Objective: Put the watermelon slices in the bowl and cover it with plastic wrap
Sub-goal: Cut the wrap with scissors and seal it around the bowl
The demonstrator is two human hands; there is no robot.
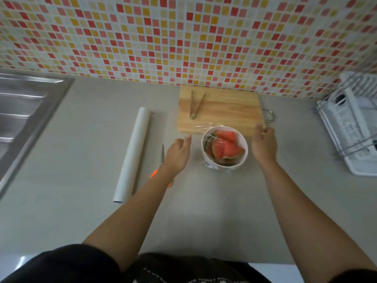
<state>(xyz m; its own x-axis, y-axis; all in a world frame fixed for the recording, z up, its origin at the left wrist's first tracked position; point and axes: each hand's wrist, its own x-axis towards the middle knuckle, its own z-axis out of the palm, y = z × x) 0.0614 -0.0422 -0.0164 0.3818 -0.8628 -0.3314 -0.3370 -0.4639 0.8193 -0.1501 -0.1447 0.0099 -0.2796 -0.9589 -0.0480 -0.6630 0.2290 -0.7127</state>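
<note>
A white bowl (243,158) holds several watermelon slices (226,146) on the grey counter, just in front of the wooden cutting board (226,108). Clear plastic wrap (206,128) lies over the bowl, with wrinkled film showing at its far left rim and near edge. My left hand (177,153) hovers left of the bowl, fingers apart, holding nothing. On the bowl's right, my right hand (264,144) has its fingers spread, reaching the board's near corner. Whether either hand touches the film I cannot tell.
A white roll of plastic wrap (132,153) lies to the left. Scissors with orange handles (162,158) lie partly under my left arm. Metal tongs (195,105) rest on the board. A steel sink (26,111) is at far left, a dish rack (350,123) at far right.
</note>
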